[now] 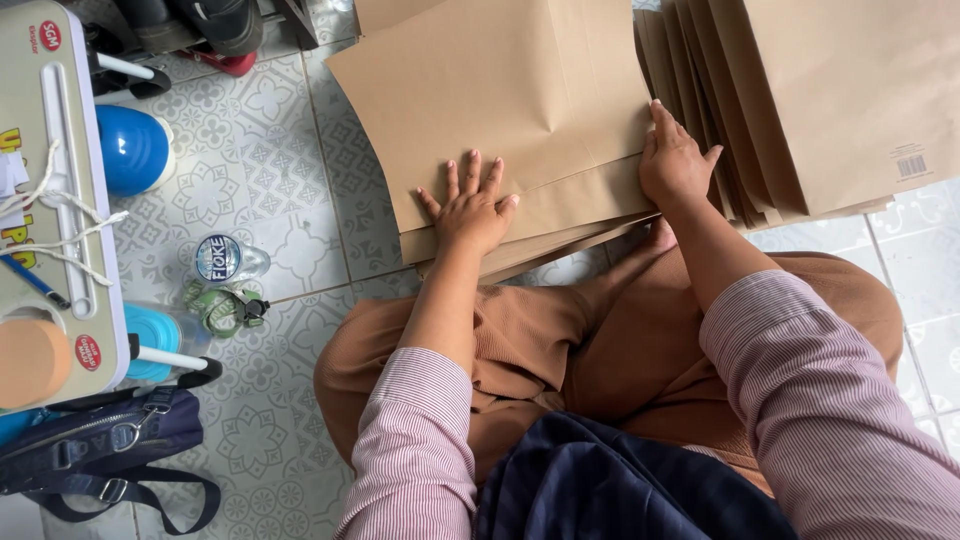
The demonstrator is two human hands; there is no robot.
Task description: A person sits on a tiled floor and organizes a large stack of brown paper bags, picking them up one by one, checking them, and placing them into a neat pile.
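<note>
- My left hand lies flat, palm down and fingers spread, on the folded lower edge of the top brown paper bag. It grips nothing; it only presses.
- My right hand rests on the right edge of that same bag, fingers pointing up along the side and thumb out to the right. It too is open and flat, closed around nothing.
- The bag sits on top of a small stack of bags on the tiled floor, straight in front of my crossed legs. Its bottom flap is folded up, and a crease runs across between my two hands.
- Just to the right, touching the stack, is a second pile of bags, fanned so the edges show one behind the other.
- To my left stands a small folding table with a cord and a pen on it.
- Between the table and my knee a small water bottle stands on the floor, with a green item just beside it.
- A blue round container sits by the table's edge.
- A dark blue strap bag lies on the floor at lower left, near my left elbow.
</note>
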